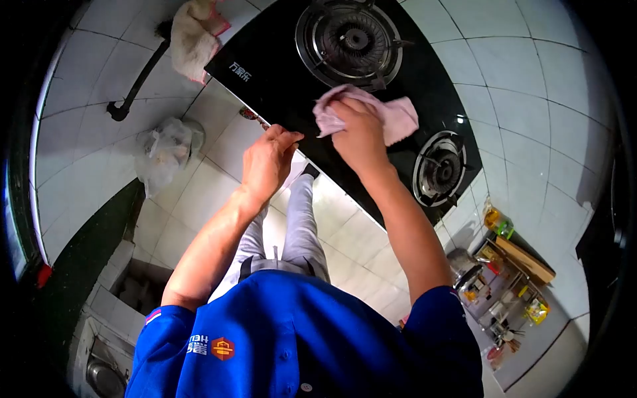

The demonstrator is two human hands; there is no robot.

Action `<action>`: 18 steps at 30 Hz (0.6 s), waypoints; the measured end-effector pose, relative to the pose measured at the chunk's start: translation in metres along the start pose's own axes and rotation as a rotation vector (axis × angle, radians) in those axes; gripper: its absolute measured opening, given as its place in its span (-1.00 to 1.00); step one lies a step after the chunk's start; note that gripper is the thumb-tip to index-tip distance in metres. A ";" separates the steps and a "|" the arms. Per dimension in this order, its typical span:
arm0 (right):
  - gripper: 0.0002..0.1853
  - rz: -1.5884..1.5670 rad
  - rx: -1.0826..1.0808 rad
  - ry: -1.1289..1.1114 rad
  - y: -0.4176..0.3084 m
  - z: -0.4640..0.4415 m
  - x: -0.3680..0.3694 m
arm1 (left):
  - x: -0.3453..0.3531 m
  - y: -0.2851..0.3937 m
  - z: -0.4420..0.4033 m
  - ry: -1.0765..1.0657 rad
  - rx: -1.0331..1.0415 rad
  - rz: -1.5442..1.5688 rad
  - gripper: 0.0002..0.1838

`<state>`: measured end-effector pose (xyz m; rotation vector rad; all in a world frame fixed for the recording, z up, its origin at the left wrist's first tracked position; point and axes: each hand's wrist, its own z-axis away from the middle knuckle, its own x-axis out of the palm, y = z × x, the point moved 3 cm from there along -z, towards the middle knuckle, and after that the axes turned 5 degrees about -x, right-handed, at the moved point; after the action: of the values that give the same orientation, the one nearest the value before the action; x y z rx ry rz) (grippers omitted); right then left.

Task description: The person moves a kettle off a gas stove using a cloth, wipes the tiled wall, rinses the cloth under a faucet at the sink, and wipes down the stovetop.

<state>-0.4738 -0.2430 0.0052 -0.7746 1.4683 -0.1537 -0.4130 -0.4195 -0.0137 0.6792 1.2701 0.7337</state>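
A pink cloth (400, 119) is bunched under my right hand (360, 136), whose fingers are closed on it. It rests on the black glass top of the gas stove (275, 86), between the large burner (356, 41) and the small burner (443, 170). My left hand (267, 161) is at the stove's front edge, fingers curled and the thumb and forefinger close together over the rim. What sits inside those fingers, if anything, is hidden. Just beyond the left hand, a small reddish-brown item (248, 114) shows by the front edge.
A whitish towel (193, 41) hangs at the upper left near a dark pipe (141, 81). Below it is a clear plastic bag (163, 151). To the right, a counter carries a metal pot (462, 264), a wooden board (525, 259) and several bottles and packets. Tiled walls flank the stove.
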 end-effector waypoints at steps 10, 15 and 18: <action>-0.66 0.025 -0.026 0.165 -0.025 -0.036 0.038 | 0.005 0.005 -0.001 0.015 0.033 -0.083 -0.84; -0.65 0.066 -0.040 -0.001 0.008 -0.002 0.001 | 0.007 0.004 0.001 0.020 -0.070 -0.016 -0.82; -0.71 0.094 -0.069 -0.100 0.040 0.009 -0.028 | 0.008 0.005 0.002 0.048 -0.053 -0.028 -0.82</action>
<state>-0.4837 -0.1946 0.0058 -0.7566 1.4183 0.0072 -0.4109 -0.4097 -0.0141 0.6024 1.2969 0.7614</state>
